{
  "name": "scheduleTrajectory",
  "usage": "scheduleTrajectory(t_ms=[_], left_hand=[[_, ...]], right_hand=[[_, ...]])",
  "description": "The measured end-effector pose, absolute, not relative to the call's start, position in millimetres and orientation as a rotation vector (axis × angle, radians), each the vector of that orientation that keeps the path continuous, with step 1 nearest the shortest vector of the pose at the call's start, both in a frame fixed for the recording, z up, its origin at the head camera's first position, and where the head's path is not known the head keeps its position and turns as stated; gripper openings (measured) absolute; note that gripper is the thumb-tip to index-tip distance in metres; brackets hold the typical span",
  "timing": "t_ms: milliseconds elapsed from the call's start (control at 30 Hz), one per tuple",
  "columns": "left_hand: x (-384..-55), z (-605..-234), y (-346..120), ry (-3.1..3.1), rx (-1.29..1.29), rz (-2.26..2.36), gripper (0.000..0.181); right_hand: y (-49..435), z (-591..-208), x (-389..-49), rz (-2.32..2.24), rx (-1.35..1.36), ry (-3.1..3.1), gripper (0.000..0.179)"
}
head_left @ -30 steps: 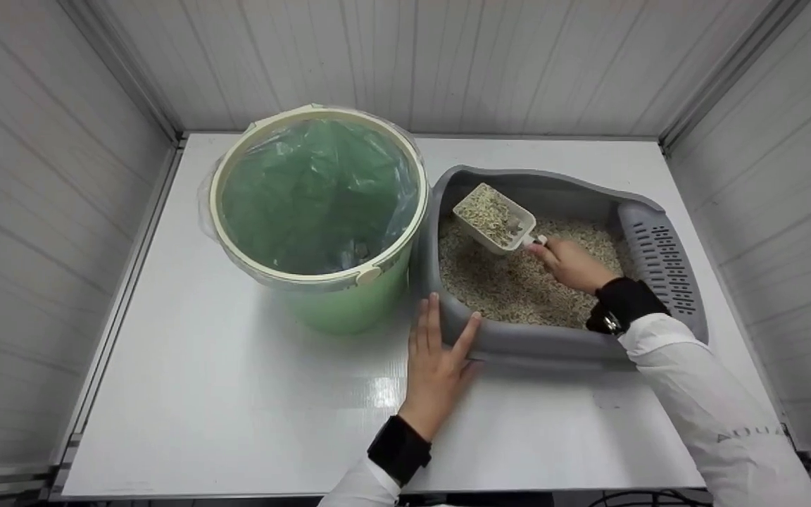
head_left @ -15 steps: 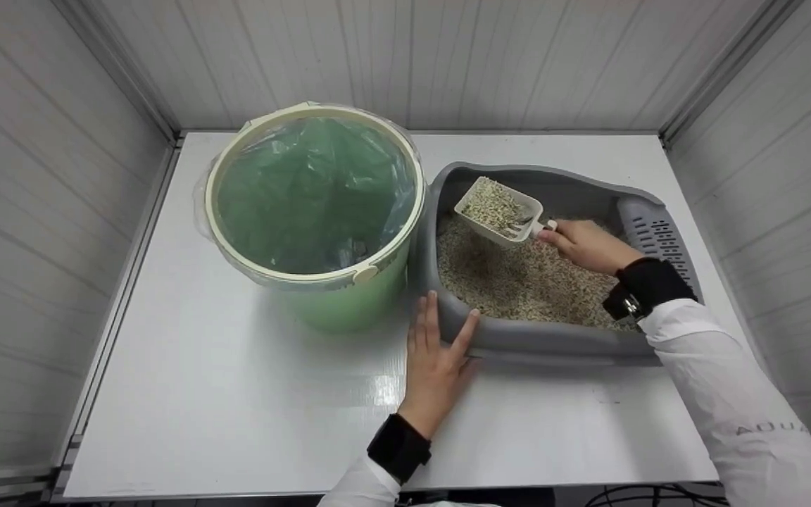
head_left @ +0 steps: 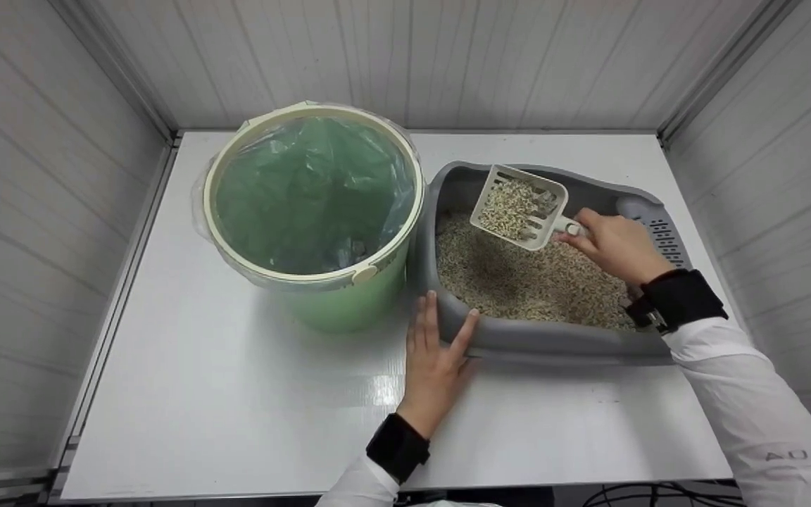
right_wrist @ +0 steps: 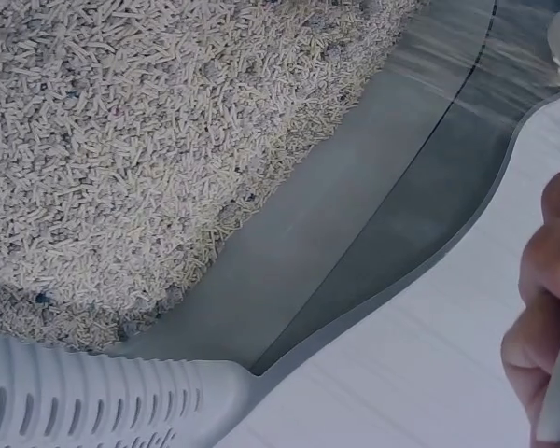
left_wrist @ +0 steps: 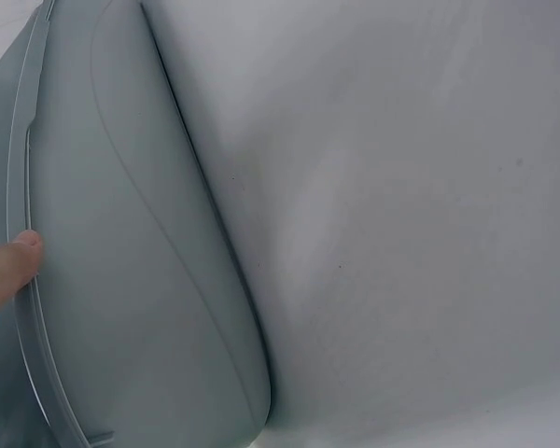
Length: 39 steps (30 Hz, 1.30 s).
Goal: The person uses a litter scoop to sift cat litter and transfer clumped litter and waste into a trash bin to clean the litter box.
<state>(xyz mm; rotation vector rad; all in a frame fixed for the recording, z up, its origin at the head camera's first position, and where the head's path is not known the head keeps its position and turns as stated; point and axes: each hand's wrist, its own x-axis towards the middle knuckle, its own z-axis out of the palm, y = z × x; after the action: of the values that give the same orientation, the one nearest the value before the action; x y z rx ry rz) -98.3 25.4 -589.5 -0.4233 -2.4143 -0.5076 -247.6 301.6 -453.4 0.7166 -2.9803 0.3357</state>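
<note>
One loaded scoop in the right hand's grip, above the litter in a grey tray.
Its long axis slants: basket leftward and slightly away from the person, handle rightward. Only the head view shows it whole; the right wrist view reveals stick-like pellets. The left hand, fingers outstretched, touches the tray's near left corner, near a green bucket.

The left hand is outstretched, the right hand curled.
</note>
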Motion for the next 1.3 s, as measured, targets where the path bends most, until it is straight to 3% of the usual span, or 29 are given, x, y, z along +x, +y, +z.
scheduleTrajectory(t_ms=[267, 500, 933, 1300], left_hand=[[-97, -589, 25, -2.441, -0.424, -0.497, 0.104], [-97, -589, 25, -2.436, -0.427, -0.537, 0.097], [-97, -590, 26, -2.43, -0.429, -0.554, 0.105], [-97, -590, 26, -2.442, -0.427, -0.527, 0.097]], right_hand=[[309, -455, -245, 0.296, 0.712, -2.958, 0.032], [311, -451, -243, 0.352, 0.691, -3.11, 0.039], [318, -443, -240, 1.137, 0.596, -3.305, 0.043], [320, -442, -235, 1.466, 0.539, -3.318, 0.041]])
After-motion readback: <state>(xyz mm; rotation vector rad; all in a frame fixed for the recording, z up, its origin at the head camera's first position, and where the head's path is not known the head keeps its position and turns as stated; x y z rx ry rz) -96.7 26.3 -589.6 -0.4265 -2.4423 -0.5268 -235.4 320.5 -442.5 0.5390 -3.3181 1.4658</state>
